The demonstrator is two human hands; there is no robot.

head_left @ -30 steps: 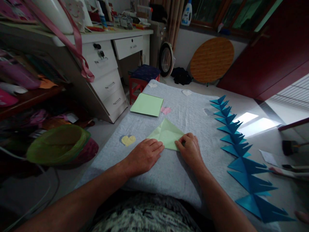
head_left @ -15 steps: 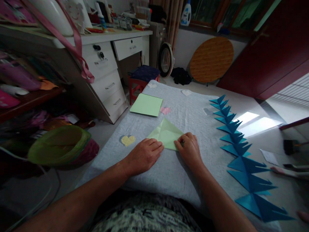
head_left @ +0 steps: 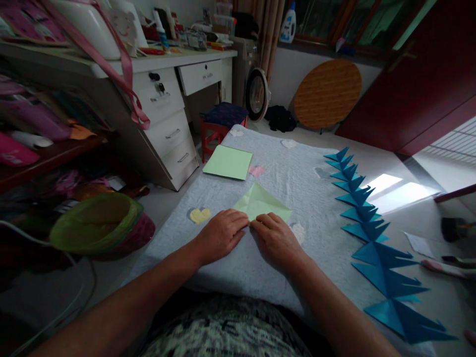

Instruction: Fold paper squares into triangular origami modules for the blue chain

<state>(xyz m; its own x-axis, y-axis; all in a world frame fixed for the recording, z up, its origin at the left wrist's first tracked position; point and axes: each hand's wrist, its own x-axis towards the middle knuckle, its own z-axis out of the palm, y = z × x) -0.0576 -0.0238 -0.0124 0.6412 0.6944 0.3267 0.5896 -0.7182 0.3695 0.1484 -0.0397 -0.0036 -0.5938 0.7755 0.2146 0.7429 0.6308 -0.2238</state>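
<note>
A pale green folded paper [head_left: 266,201] lies on the table in front of the person, thin and creased, its top rising to a point. The left hand [head_left: 222,235] covers part of its near edge, and the right hand [head_left: 277,240] bears on that edge just beside it, the fingertips of both almost meeting. Each hand has its fingers bunched together at the paper; I can't tell from here whether they pinch it or only press.

Under it all is a soft, wrinkled grey-blue cloth [head_left: 293,166], patterned with hearts, a yellow heart [head_left: 200,215] and a pink heart [head_left: 256,171] among them. Beyond the folded piece sits some flat, smooth green paper [head_left: 228,162] with crisp square corners. Down the right side runs a row of blue paper shapes [head_left: 386,277], sharp and spiky, closely lined up.

Farther off I see a red stool [head_left: 211,136] with a dark top, a white desk [head_left: 163,106] and a round wooden board [head_left: 327,94] leaning by the wall.
</note>
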